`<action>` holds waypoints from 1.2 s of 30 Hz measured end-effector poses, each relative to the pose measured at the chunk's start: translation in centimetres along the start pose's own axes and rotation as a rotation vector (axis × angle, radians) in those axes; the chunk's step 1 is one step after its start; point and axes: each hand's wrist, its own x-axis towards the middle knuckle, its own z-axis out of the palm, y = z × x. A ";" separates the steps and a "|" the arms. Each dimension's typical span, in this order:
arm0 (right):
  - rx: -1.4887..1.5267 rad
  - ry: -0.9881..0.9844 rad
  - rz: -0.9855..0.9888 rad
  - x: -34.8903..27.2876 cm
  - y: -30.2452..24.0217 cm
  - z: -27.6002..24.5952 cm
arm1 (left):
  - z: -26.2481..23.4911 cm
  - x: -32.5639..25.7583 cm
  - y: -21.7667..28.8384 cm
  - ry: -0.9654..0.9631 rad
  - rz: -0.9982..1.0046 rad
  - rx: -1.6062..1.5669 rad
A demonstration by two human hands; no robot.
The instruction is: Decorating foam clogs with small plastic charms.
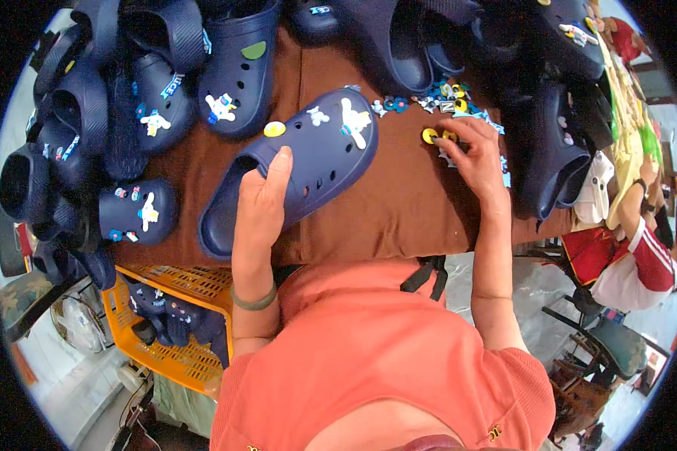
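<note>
A navy foam clog (320,146) lies tilted on the brown cloth, its toe pointing to the far right. My left hand (262,197) grips its side near the heel strap, thumb on top. White figure charms sit on the toe, and a yellow-and-white oval charm (275,129) is at the strap's joint. To the right, my right hand (474,154) has thumb and fingertips closed around a small yellow shoe charm (450,136), partly hidden by the fingers. Another round yellow charm (429,135) is right beside them. Loose charms (459,98) in blue, white, yellow and black lie in a pile just beyond.
Several decorated navy clogs (237,68) crowd the left and far sides of the brown cloth (353,218). One more clog (553,150) stands at the right edge. Below left, an orange crate (177,282) holds more clogs. Another person (639,255) sits at the far right.
</note>
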 end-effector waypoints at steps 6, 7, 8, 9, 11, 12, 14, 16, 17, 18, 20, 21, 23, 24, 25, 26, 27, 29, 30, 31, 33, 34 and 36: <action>-0.280 -0.092 -0.064 -0.8 -0.7 0.7 | 1.9 0.7 -0.2 0.006 0.062 -0.072; -0.238 -0.124 -0.017 -0.9 -0.9 0.7 | 2.1 0.9 -0.5 -0.023 0.091 -0.051; -0.235 -0.124 -0.017 -1.0 -0.8 1.0 | 2.0 0.9 -0.4 -0.022 0.091 -0.049; -0.175 -0.149 -0.042 -0.9 -0.6 0.9 | 2.4 1.0 -0.2 -0.037 0.090 -0.058; -0.055 -0.150 -0.078 -0.7 -0.9 0.4 | 2.6 1.3 -0.4 -0.043 0.091 -0.030; -0.073 -0.146 -0.067 -0.6 -0.4 0.0 | 2.7 1.2 -0.2 -0.062 0.092 -0.039; 0.029 0.114 0.064 -0.2 1.1 -0.6 | 2.8 0.8 0.5 -0.072 0.060 -0.088; 0.198 0.243 0.331 -0.7 2.9 -1.2 | 2.6 0.8 0.7 -0.120 0.016 -0.083; 0.197 0.252 0.365 -1.3 3.5 -1.5 | 2.7 0.8 0.8 -0.107 0.030 -0.077; 0.202 0.258 0.393 -1.2 3.3 -1.7 | 2.7 0.8 0.8 -0.086 0.044 -0.072; 0.050 0.063 0.228 -0.9 2.3 -2.6 | 2.4 1.1 0.3 -0.091 0.035 -0.048; 0.050 0.012 0.149 -0.7 2.2 -2.4 | 2.3 1.1 0.1 -0.088 0.025 -0.019; -0.119 -0.137 -0.004 -0.9 1.8 -2.1 | 2.2 1.1 0.2 -0.087 0.021 -0.002; -0.217 -0.171 -0.051 -1.1 0.9 -1.7 | 2.1 1.0 0.2 -0.079 0.015 0.021; -0.211 -0.175 -0.058 -1.2 1.0 -1.6 | 2.1 1.0 0.1 -0.069 0.014 0.021; -0.211 -0.192 -0.039 -1.3 1.2 -1.4 | 2.2 1.0 -0.1 -0.061 0.011 0.019; -0.202 -0.210 -0.026 -1.3 1.2 -0.9 | 2.1 1.0 -0.3 -0.043 0.007 0.021; -0.263 -0.191 -0.034 -1.2 0.7 -1.1 | 2.5 0.9 -0.4 -0.035 0.024 0.016; -0.273 -0.147 -0.054 -1.4 0.7 -1.0 | 2.4 1.1 -0.4 -0.058 0.044 0.012; -0.299 -0.131 -0.045 -1.4 0.1 -1.2 | 2.1 1.6 -1.2 -0.079 0.079 0.092; -0.160 -0.086 0.008 -1.4 -0.2 -0.9 | 1.8 1.7 -1.5 -0.078 0.097 0.085; -0.074 -0.066 0.038 -1.4 -0.6 -0.8 | 1.9 1.6 -1.5 -0.096 0.117 0.070; 0.040 -0.087 0.011 -1.3 -2.3 -0.4 | 2.0 1.5 -1.5 -0.059 0.205 0.109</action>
